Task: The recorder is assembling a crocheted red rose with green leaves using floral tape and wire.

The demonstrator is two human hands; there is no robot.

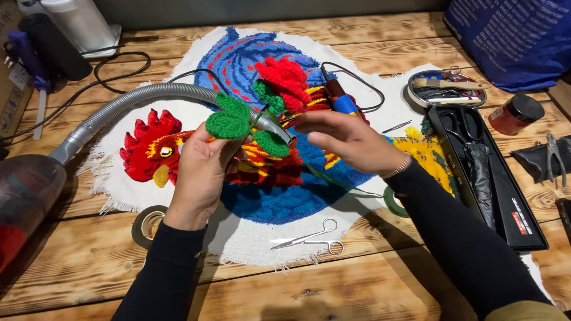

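Black sleeves reach up from the bottom edge over the wooden table (pixel 357 291). At far left a vacuum cleaner (pixel 24 190) feeds a grey hose (pixel 119 104) that arcs across a tufted rooster rug (pixel 262 202), its nozzle (pixel 275 126) meeting the tufted flower (pixel 279 83). The left hand (pixel 199 175) is closed around the flower's green leaves (pixel 229 122), holding it above the rug; the right hand (pixel 348 139) pinches the nozzle end beside the red bloom. The flower looks light, soft and floppy, best held at the leaf base rather than the pile. Small scissors (pixel 309 238) lie below on the rug; further right stand an open black tool case (pixel 505 196) and a red jar (pixel 516 114).
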